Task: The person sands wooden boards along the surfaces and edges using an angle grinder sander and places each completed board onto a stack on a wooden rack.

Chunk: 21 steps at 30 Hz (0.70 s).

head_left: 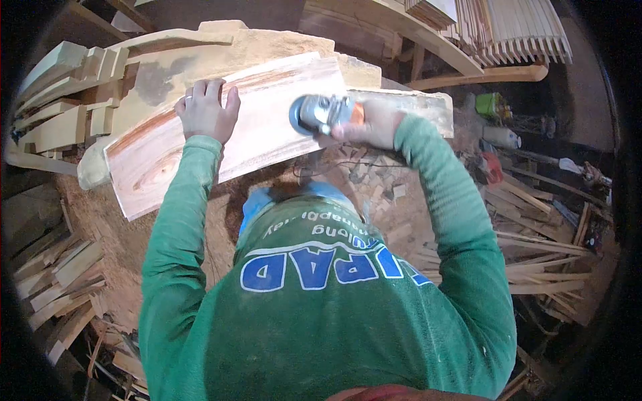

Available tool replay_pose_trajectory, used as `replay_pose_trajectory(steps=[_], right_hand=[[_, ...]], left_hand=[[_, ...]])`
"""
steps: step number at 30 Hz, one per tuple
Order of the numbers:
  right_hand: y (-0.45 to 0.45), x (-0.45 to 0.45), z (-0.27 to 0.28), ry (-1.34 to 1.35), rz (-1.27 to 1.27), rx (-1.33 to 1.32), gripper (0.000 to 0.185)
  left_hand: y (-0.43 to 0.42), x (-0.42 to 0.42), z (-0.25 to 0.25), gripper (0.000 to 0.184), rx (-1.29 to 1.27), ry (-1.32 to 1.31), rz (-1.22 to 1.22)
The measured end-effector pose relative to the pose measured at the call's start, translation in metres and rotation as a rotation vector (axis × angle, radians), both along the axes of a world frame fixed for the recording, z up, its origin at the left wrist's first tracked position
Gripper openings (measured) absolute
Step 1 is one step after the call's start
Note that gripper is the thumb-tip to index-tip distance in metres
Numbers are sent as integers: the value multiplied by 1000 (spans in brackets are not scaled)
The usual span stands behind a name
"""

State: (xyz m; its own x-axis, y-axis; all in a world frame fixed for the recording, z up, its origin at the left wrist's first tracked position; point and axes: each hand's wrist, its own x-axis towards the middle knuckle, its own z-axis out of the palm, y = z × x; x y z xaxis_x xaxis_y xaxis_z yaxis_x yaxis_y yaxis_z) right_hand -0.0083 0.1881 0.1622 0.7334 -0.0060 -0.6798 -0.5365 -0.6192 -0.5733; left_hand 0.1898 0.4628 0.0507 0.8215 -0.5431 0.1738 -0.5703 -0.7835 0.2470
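A wide, pale wooden board (267, 110) with reddish-brown streaks and a knot lies at a slant in front of me. My left hand (208, 112), a ring on one finger, rests on the board near its far edge, fingers stretched out and thumb apart. Wrapped around the orange-and-metal body of an angle grinder (326, 110) is my right hand (374, 125), blurred by motion. The grinder's round disc (301, 115) is over the right part of the board; whether it touches the surface is hard to tell.
Under the board is a rough, dusty slab bench (267, 43). Cut wood pieces (63, 127) are stacked at left. Slats (515, 30) line a rack at upper right. Offcuts (381, 177) and long strips (542, 260) litter the floor, with a dark cord (348, 164) near the bench.
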Motion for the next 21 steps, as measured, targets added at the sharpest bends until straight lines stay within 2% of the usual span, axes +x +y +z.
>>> replay_pose_trajectory(steps=[2, 4, 5, 6, 8, 9, 11, 12, 14, 15, 16, 18, 21], right_hand=[[-14, 36, 12, 7, 35, -169, 78], [-27, 58, -4, -140, -65, -166, 79], [-36, 68, 1, -31, -98, -257, 80], [-55, 74, -4, 75, -176, -241, 81], [-62, 56, 6, 56, -175, -257, 77], [-55, 41, 13, -28, -166, -169, 74], [-56, 11, -4, -22, -152, -108, 68], [-36, 7, 13, -2, -82, -237, 69], [-27, 0, -4, -72, 25, -85, 71], [-12, 9, 14, -57, 30, -176, 72], [-5, 26, 32, 110, 55, -284, 73], [-25, 26, -3, -137, -142, -44, 74], [-47, 19, -17, 8, -231, -103, 67]], left_hand=[[-1, 0, 5, 42, 36, 71, 15], [0, 0, 4, 41, 14, 62, 9], [1, 0, 4, 40, 3, 57, 6], [3, 2, 5, 40, 5, 70, 12], [1, 1, 7, 39, -3, 105, 14], [1, 2, 7, 38, 2, 99, 9], [1, 2, 6, 38, -3, 75, 12], [1, 2, 5, 38, -1, 63, 11], [2, 3, 2, 38, -14, 40, 11], [2, 1, 0, 38, -18, 31, 0], [1, 1, 0, 38, -22, 32, 2], [0, 0, 3, 38, -29, 40, 3], [0, -2, 1, 40, -9, 31, 0]])
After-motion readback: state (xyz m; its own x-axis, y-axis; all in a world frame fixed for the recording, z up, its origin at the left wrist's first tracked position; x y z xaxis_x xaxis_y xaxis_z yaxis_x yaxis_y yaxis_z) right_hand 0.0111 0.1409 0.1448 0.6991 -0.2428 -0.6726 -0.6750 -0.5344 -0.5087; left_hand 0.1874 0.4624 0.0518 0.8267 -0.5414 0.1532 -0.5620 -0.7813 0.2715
